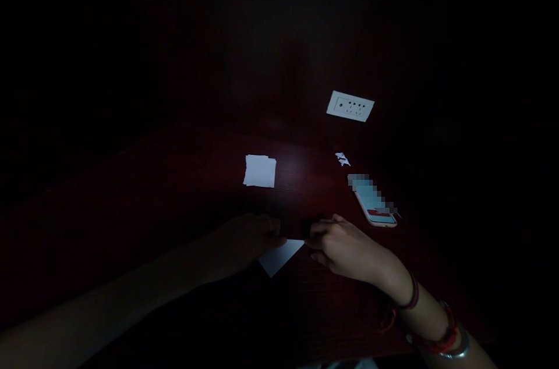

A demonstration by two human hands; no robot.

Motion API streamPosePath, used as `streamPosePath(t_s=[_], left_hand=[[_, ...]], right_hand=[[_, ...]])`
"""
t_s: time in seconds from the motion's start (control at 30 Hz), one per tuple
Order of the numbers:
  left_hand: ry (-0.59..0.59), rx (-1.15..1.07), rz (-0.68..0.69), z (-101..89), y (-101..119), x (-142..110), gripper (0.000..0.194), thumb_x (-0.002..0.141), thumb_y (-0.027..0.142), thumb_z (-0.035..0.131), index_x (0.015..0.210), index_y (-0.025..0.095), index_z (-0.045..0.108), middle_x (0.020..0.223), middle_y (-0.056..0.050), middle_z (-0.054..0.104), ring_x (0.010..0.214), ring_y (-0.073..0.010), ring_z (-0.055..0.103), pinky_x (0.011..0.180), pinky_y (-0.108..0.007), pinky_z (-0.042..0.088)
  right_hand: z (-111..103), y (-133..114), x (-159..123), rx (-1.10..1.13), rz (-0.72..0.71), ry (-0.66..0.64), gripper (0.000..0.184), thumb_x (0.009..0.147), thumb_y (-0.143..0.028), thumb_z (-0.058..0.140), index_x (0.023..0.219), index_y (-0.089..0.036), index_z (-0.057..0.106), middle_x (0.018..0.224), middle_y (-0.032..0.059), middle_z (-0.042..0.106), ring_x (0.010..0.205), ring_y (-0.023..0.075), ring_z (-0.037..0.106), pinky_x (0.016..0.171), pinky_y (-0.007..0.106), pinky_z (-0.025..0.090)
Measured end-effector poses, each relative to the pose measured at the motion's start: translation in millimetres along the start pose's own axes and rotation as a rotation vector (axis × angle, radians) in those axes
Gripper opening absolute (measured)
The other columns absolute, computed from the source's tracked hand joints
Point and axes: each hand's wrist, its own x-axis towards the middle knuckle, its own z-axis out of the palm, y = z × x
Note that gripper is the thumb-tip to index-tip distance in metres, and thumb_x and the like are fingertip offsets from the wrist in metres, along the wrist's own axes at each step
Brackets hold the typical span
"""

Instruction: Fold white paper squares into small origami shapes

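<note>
Paper (pixel 279 258), triangular, in the grip of the left hand (pixel 247 241) over a worktop (pixel 301 180); right hand (pixel 347 247) touches its corner, grip unclear. Best to keep edges aligned.

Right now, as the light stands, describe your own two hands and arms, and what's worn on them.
Both are bare human hands; no sleeves show. The left hand is dim, with what looks like a thin ring on one finger. The right hand has a dark reddish wristband, then a red bracelet and a silvery bangle farther up.
</note>
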Motion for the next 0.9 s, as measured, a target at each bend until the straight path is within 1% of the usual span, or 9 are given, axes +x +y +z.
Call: streamPosePath(t_s=[0.07,0.17,0.23,0.3,0.43,0.53,0.67,0.8,0.9], left_hand=[[0.020,-0.035,0.000,0.1,1,0,0.025,0.082,0.013,0.041,0.102,0.022,0.053,0.090,-0.002,0.053,0.078,-0.0136,0.048,0.065,-0.025,0.034],[0.059,-0.088,-0.035,1.4,3,2,0.020,0.083,0.015,0.041,0.094,0.020,0.057,0.086,-0.002,0.053,0.075,-0.0115,0.048,0.063,-0.022,0.035],[0.071,-0.088,-0.039,2.1,5,3,0.020,0.082,0.014,0.043,0.095,0.020,0.056,0.089,-0.002,0.053,0.078,-0.0120,0.048,0.064,-0.022,0.036],[0.072,-0.077,-0.031,2.0,7,4,0.025,0.080,0.011,0.044,0.100,0.021,0.053,0.093,-0.002,0.053,0.081,-0.0131,0.048,0.066,-0.023,0.037],[0.021,-0.087,-0.064,-0.4,9,5,0.032,0.077,0.006,0.045,0.104,0.023,0.051,0.093,-0.001,0.053,0.080,-0.0137,0.049,0.067,-0.023,0.038],[0.000,-0.128,-0.102,-2.0,9,6,0.030,0.077,0.007,0.045,0.102,0.023,0.053,0.090,-0.001,0.053,0.079,-0.0139,0.050,0.067,-0.024,0.039],[0.018,-0.259,-0.179,-4.1,7,7,0.026,0.079,0.011,0.044,0.099,0.022,0.054,0.093,-0.002,0.052,0.083,-0.0138,0.049,0.072,-0.025,0.039],[0.026,-0.391,-0.247,-9.3,7,8,0.019,0.079,0.018,0.048,0.096,0.019,0.055,0.092,-0.002,0.050,0.085,-0.0137,0.049,0.075,-0.025,0.039],[0.056,-0.433,-0.267,-14.2,9,10,0.014,0.081,0.022,0.046,0.087,0.018,0.058,0.087,-0.001,0.051,0.082,-0.0131,0.049,0.073,-0.025,0.039]], right_hand=[[1,3,0,0.062,0.011,0.015,0.013,0.076,-0.022,0.051,0.081,-0.018,0.062,0.079,0.0024,0.056,0.079,0.0150,0.051,0.075,0.030,0.033],[6,6,5,0.210,0.067,0.100,0.016,0.080,-0.020,0.046,0.085,-0.019,0.061,0.080,0.0011,0.055,0.078,0.0118,0.051,0.074,0.026,0.035],[11,7,10,0.311,0.126,0.163,0.016,0.080,-0.019,0.045,0.086,-0.018,0.060,0.080,0.0014,0.054,0.074,0.0102,0.050,0.069,0.023,0.037],[17,6,14,0.371,0.175,0.196,0.013,0.079,-0.020,0.047,0.084,-0.017,0.059,0.081,0.0020,0.052,0.075,0.0105,0.049,0.068,0.023,0.037],[23,1,18,0.393,0.252,0.182,0.010,0.075,-0.023,0.054,0.082,-0.016,0.057,0.084,0.0034,0.048,0.083,0.0140,0.046,0.071,0.027,0.037],[24,-2,19,0.400,0.271,0.138,0.007,0.075,-0.020,0.053,0.078,-0.016,0.057,0.083,0.0036,0.047,0.084,0.0141,0.044,0.071,0.027,0.035],[26,-4,21,0.391,0.305,0.113,0.004,0.074,-0.017,0.053,0.075,-0.016,0.057,0.082,0.0034,0.048,0.082,0.0144,0.043,0.071,0.027,0.034],[25,-5,21,0.393,0.312,0.148,0.005,0.075,-0.014,0.051,0.075,-0.015,0.056,0.081,0.0034,0.048,0.080,0.0142,0.043,0.069,0.027,0.034],[20,-8,19,0.371,0.306,0.225,0.007,0.077,-0.013,0.047,0.076,-0.014,0.054,0.081,0.0043,0.047,0.079,0.0144,0.043,0.068,0.027,0.035]])
